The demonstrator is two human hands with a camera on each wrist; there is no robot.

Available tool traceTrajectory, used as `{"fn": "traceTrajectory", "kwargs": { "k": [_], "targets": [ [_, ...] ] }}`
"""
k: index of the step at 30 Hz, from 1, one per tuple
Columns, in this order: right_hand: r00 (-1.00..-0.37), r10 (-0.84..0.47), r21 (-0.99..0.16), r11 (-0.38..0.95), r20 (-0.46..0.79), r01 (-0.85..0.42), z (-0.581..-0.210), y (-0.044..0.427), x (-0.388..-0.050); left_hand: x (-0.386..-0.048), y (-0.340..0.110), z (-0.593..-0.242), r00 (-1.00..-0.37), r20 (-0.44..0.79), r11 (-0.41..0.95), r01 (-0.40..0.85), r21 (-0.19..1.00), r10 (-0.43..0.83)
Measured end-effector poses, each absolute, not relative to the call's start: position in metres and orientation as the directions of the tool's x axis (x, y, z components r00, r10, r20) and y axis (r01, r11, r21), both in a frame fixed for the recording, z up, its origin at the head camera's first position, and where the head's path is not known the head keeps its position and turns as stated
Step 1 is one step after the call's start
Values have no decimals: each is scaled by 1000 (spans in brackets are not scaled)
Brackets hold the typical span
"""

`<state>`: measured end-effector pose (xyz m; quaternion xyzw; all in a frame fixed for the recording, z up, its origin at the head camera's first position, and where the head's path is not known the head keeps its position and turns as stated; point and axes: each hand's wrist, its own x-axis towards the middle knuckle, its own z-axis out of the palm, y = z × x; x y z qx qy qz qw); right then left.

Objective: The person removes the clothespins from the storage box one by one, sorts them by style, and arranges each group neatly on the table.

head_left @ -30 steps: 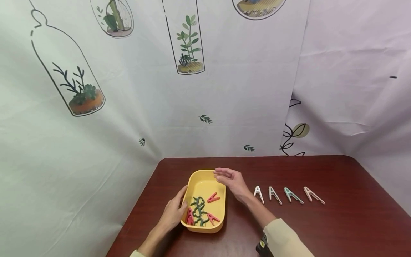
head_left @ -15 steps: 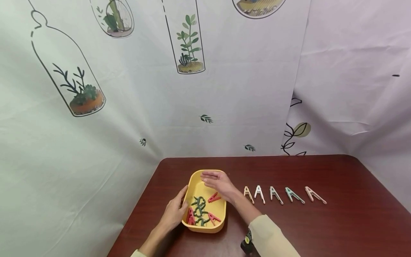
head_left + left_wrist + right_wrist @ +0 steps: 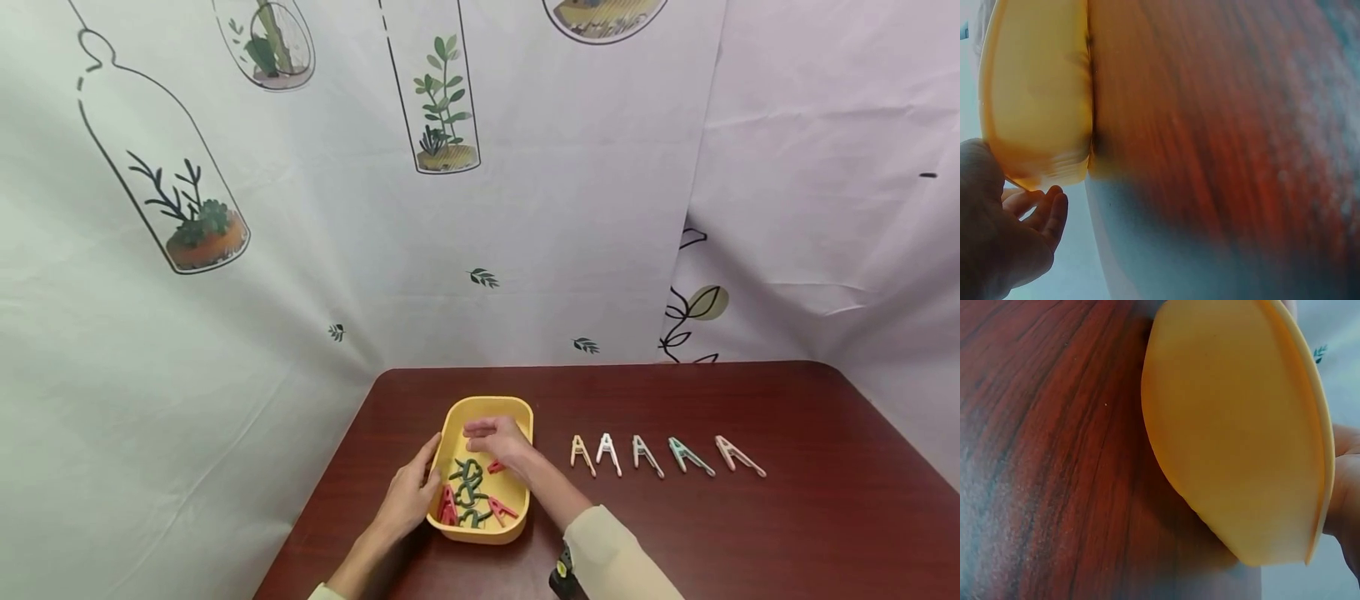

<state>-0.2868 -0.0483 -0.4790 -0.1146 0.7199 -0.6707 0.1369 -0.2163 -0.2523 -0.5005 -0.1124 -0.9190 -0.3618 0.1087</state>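
Note:
My left hand (image 3: 408,493) holds the left wall of a yellow plastic tub (image 3: 480,538). In the left wrist view the thumb and fingers of that hand (image 3: 1007,228) are at the rim of the tub (image 3: 1041,81). Over the tub's inside, my right hand (image 3: 501,439) reaches in from the right with loosely extended fingers and nothing visible in them. Below it lie dark green clips (image 3: 470,493) in a cluster. Red clothespins (image 3: 500,510) lie around them, one partly hidden by the right hand. The right wrist view shows the tub's outer wall (image 3: 1229,425) in front of the right hand (image 3: 1344,487).
A row of clothespins stretches right of the tub: pale yellow (image 3: 581,455), white (image 3: 608,453), grey-green (image 3: 647,456), teal (image 3: 690,456) and pale pink (image 3: 738,456). The dark red table (image 3: 787,533) meets a printed cloth backdrop (image 3: 525,250) at the back.
My right hand has moved left from the tub's right rim and down into the tub. The pale yellow clothespin, not seen a second ago, now shows in the row. My left hand has stayed put.

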Motion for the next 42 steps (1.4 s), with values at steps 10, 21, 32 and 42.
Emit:
{"fn": "traceTrajectory", "kwargs": {
  "k": [10, 21, 32, 42],
  "targets": [
    [-936, -340, -982, 185, -94, 32, -484, -54, -286, -217, -252, -502, -946, 291, 721, 300, 625, 141],
    [-925, -376, -962, 265, -46, -60, -486, -57, -283, -216, -252, -500, -948, 284, 719, 297, 629, 143],
    [-910, -411, -852, 456, 55, -257, -492, -61, -283, -216, -252, -501, -948, 288, 722, 295, 626, 137],
    [-906, -414, -794, 521, 86, -313, -492, -63, -283, -216, -252, -500, -941, 306, 731, 308, 609, 142]
  ]
}}
